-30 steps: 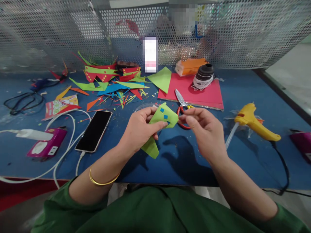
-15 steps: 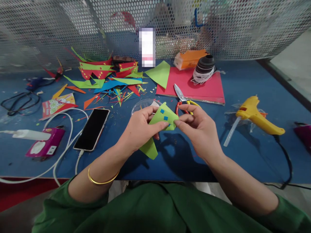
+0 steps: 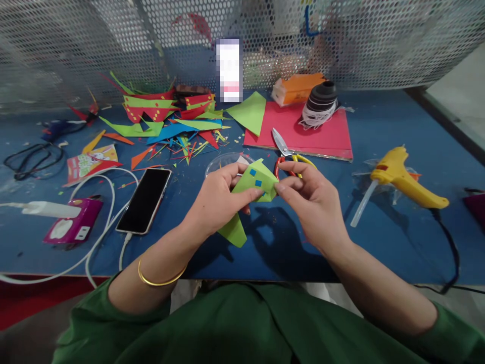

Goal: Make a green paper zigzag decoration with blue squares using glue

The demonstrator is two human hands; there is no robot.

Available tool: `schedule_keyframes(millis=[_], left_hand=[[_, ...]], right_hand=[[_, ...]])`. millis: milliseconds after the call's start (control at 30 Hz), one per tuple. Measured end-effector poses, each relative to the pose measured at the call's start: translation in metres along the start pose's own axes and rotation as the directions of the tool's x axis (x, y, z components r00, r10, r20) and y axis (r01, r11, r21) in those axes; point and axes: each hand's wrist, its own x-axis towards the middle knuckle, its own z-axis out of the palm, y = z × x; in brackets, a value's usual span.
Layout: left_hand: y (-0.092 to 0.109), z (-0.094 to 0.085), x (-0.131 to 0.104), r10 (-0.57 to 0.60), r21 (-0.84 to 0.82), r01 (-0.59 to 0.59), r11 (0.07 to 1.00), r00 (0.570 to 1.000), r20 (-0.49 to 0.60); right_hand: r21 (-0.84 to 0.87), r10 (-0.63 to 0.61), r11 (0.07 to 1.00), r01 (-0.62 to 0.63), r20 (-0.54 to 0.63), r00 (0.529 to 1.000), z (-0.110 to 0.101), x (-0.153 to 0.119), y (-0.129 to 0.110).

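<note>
Above the blue table, my left hand [image 3: 215, 194] grips a cut piece of lime-green paper [image 3: 233, 231], thumb on its face. Small blue squares [image 3: 258, 183] sit in a row on that paper, one partly under the thumb. My right hand [image 3: 312, 202] pinches the paper's right edge between thumb and forefinger; whether a tiny piece is also in the pinch is hidden. Just behind the right fingers lie scissors [image 3: 282, 144] with red and yellow handles, blades partly spread. A clear round dish [image 3: 215, 164] shows in part behind my left hand.
Coloured paper scraps [image 3: 185, 134] and cut shapes lie at the back left. A phone [image 3: 146, 202], white cable and purple power socket [image 3: 85, 220] are at left. Red sheets [image 3: 303, 139] carry a black spool [image 3: 321, 103]. To the right rests a yellow glue gun [image 3: 409, 179]. A mesh panel [image 3: 113, 45] borders the back.
Both hands keep nearly the same hold on the green paper. My right fingers have shifted very slightly at its edge, and the camera view has moved a little.
</note>
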Motion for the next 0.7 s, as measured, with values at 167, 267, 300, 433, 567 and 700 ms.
schedule_keyframes(millis=[167,267,300,433,567,700], left_hand=[[0.0037,0.004,-0.0046,0.044,0.079,-0.04,0.996,0.997,-0.058],[0.0047,0.0067,-0.0074,0.082,0.147,-0.069,0.987,0.993,-0.083],[0.0046,0.0074,-0.0079,0.094,0.158,-0.08,0.984,0.992,-0.087],[0.0028,0.009,-0.0077,0.116,0.15,-0.102,0.983,0.989,-0.092],[0.002,0.0093,-0.0068,0.11,0.126,-0.097,0.987,0.988,-0.104],[0.0033,0.0089,-0.0071,0.106,0.124,-0.092,0.988,0.988,-0.109]], right_hand=[[0.031,0.027,0.999,-0.028,0.024,0.999,0.0021,0.0003,0.0029],[0.027,0.01,1.0,-0.011,0.027,1.0,0.0032,0.0006,0.0048],[0.028,0.007,1.0,-0.007,0.023,1.0,0.0034,0.0007,0.0053],[0.026,0.006,1.0,-0.007,0.016,1.0,0.0032,0.0005,0.006],[0.032,-0.01,0.999,0.009,0.019,1.0,0.0033,-0.0004,0.006],[0.026,-0.019,0.999,0.018,0.025,1.0,0.0035,-0.0019,0.0057]])
